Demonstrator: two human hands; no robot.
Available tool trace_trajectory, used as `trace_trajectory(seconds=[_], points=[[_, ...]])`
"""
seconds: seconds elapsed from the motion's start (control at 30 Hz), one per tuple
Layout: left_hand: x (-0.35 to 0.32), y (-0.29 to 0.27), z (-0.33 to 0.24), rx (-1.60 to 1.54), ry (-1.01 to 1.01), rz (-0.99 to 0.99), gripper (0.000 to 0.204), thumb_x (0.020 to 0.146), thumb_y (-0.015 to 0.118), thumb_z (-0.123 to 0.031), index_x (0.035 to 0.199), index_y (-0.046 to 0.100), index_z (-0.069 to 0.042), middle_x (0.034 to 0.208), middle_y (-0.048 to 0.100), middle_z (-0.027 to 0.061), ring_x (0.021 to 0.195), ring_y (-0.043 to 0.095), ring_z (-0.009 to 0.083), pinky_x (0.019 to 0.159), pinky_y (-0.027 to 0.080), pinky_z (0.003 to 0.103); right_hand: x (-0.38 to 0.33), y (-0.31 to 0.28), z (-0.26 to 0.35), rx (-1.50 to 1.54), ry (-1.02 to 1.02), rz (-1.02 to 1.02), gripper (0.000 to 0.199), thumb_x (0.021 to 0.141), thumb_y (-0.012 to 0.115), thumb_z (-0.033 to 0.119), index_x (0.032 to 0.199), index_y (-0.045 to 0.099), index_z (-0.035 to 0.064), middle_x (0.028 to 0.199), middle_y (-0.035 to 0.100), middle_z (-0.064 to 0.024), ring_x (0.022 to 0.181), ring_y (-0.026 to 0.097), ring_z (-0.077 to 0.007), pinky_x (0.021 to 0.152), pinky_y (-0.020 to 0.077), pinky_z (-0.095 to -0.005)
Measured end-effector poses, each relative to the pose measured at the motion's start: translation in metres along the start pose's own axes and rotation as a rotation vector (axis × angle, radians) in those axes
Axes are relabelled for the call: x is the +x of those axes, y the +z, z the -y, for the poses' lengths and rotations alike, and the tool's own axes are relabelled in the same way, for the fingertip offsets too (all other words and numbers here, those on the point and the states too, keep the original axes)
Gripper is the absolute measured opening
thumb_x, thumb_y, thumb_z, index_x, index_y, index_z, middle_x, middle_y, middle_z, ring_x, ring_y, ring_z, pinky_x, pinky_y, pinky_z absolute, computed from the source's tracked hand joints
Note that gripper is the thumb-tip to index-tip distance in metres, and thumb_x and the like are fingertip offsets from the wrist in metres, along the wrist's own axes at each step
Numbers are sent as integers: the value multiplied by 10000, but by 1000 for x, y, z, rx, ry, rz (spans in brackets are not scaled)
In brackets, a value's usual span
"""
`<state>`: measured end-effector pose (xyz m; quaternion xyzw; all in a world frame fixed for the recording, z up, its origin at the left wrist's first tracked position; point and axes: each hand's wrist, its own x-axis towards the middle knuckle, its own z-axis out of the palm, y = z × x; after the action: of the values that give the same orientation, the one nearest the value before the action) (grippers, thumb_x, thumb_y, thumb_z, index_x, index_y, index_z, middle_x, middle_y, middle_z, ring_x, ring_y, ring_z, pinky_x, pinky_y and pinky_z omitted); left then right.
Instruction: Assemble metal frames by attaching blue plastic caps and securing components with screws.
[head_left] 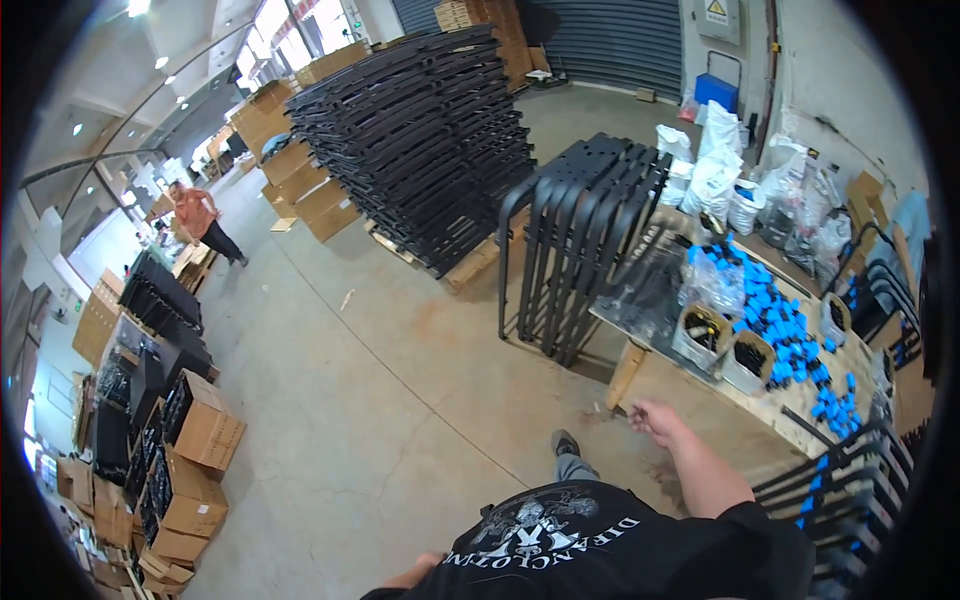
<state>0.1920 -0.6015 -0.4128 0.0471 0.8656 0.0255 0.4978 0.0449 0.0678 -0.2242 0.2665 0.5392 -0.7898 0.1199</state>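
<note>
My right hand [655, 422] hangs in front of me near the corner of a wooden workbench [690, 375], apart from it. Its fingers are curled in, and I see nothing held. Low at my left side, my left hand [430, 560] shows only in part beside my black shirt; its fingers are hidden. On the bench lie many small blue plastic pieces [775, 310], a clear plastic bag [715, 285] and open cartons of small dark parts [748, 357]. Black bent-tube metal frames [585, 225] stand in a row at the bench's far left end.
Black metal frames are stacked high on a pallet [470, 265] ahead. More black frames [850, 480] stand close on my right. White sacks [715, 150] sit behind the bench. Cardboard boxes [205, 420] line the left side. A person in an orange top [195, 212] stands far left.
</note>
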Motion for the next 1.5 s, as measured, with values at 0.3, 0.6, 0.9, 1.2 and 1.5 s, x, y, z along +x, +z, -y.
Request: trace_trajectory(seconds=[0.3,0.6,0.9,1.2,1.5], points=[[-42,-138,-12,-207,-235,-202,414,883,617,-450,1133,741,-145,1174,717,135,1127,663,320,924,539,453,301,289,277,-345,-636,8,370,937,657,338,1042,704,-14,967,722,-123,917,678,-247,824,513,-387],[-60,-167,-22,-410,-434,-390,398,896,612,-444,1120,741,-140,1125,725,133,1069,673,312,901,542,450,461,414,323,50,-415,-344,510,909,700,484,784,663,-8,713,701,-122,614,648,-209,614,502,-364],[-10,-253,65,-208,-179,-370,385,909,606,-437,1106,741,-136,1076,734,132,1011,683,305,879,544,447,399,440,231,-421,-519,-321,524,925,679,454,600,626,47,570,622,-58,560,620,-189,573,493,-386],[117,-358,169,-47,92,-340,372,922,600,-430,1093,741,-131,1027,742,130,953,693,297,856,547,445,183,308,78,-474,-341,-88,303,863,785,239,685,583,100,651,594,27,596,535,-94,583,456,-298],[9,-728,-127,-973,1285,-1257,376,1033,517,-211,1307,587,37,1231,651,141,1197,571,232,1059,404,348,6,225,72,-770,-543,-503,324,705,843,121,779,533,67,712,522,-9,692,472,-109,613,430,-318]])
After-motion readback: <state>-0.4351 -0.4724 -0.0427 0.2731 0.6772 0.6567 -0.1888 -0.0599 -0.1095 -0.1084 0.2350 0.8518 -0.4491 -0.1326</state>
